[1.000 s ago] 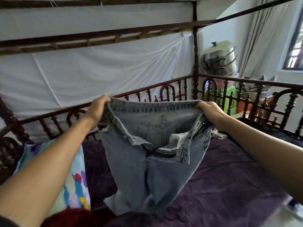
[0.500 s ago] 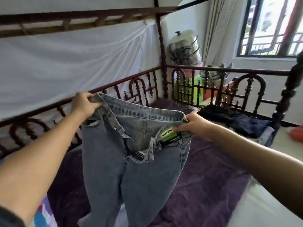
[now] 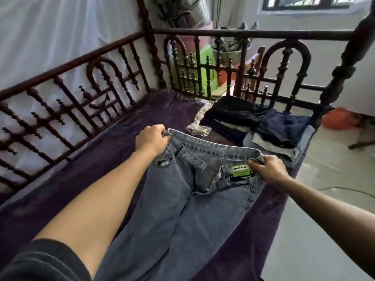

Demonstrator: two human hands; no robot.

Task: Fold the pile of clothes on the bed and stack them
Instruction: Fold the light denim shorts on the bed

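- Head view: a dark wooden bed with turned rails is standing in a room. A white cloth is hanging behind its long side, and a window is showing at the top right.
- A purple sheet is covering the bed, and pale floor is showing to the right.
- A pair of light blue jeans is stretching front up over the sheet, with the fly open and the legs running back towards the camera. I cannot tell whether the waistband is resting on the sheet.
- The left grip is clamping the waistband's left corner, fingers curled round the denim.
- The right grip is pinching the waistband's right corner, just beside a green label on the jeans.
- A pile of folded clothes, dark and denim, is sitting at the bed's far right corner, just beyond the waistband.
- A small patterned cloth is lying just left of the pile.
- A green box is standing behind the end rail.
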